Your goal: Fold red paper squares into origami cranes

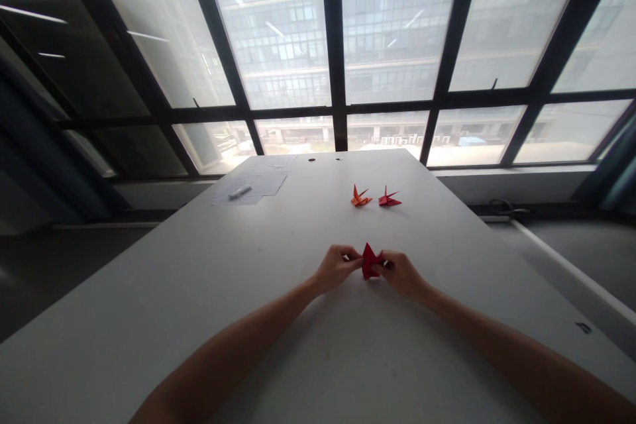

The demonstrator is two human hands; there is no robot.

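Between my two hands is a piece of folded red paper (368, 262), pointed at the top and held just over the white table. My left hand (340, 266) pinches its left edge between thumb and fingers. From the other side, my right hand (396, 270) grips the paper with thumb and fingertips, covering part of its right side. Farther back stand two folded paper cranes, an orange one (360, 197) and a red one (388, 198), side by side and apart from my hands.
The long white table (238, 265) reaches toward the large windows. At its far left lie paper sheets (271, 184) with a white marker-like object (240, 192) on them. A small dark mark (583, 328) shows near the right edge. Two holes are at the far end.
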